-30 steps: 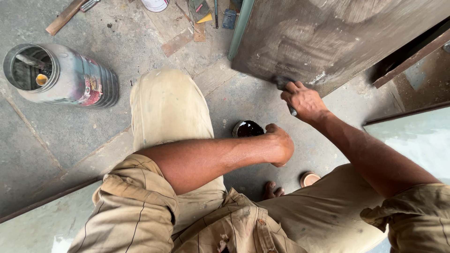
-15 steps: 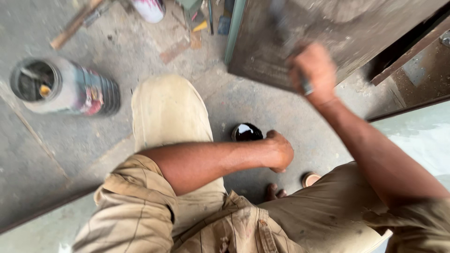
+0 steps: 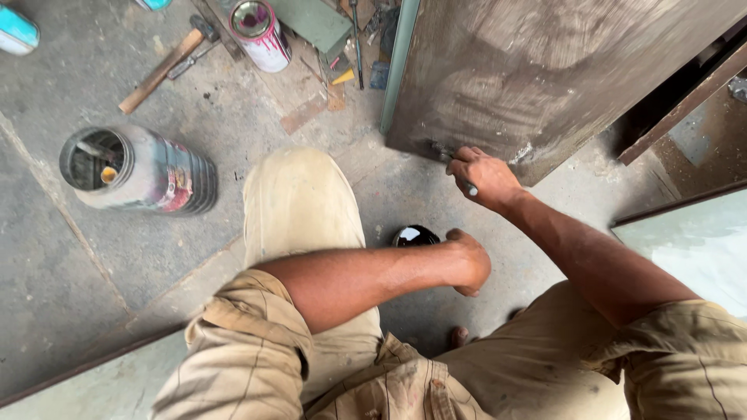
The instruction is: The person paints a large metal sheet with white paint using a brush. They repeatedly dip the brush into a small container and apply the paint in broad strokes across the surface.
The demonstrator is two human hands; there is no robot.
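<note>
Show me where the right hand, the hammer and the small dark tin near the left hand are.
right hand (image 3: 484, 177): head view, on the knuckles.
hammer (image 3: 159, 73): head view, middle of the wooden handle.
small dark tin (image 3: 415, 236): head view, its glossy dark surface.

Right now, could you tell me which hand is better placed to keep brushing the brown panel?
The right hand: it grips the brush at the brown panel's lower edge. The left hand rests fisted by the small dark tin.

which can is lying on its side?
The big grey can at left, its open mouth facing sideways. The white-and-pink paint can and the small dark-filled can by the left hand stand upright.
</note>
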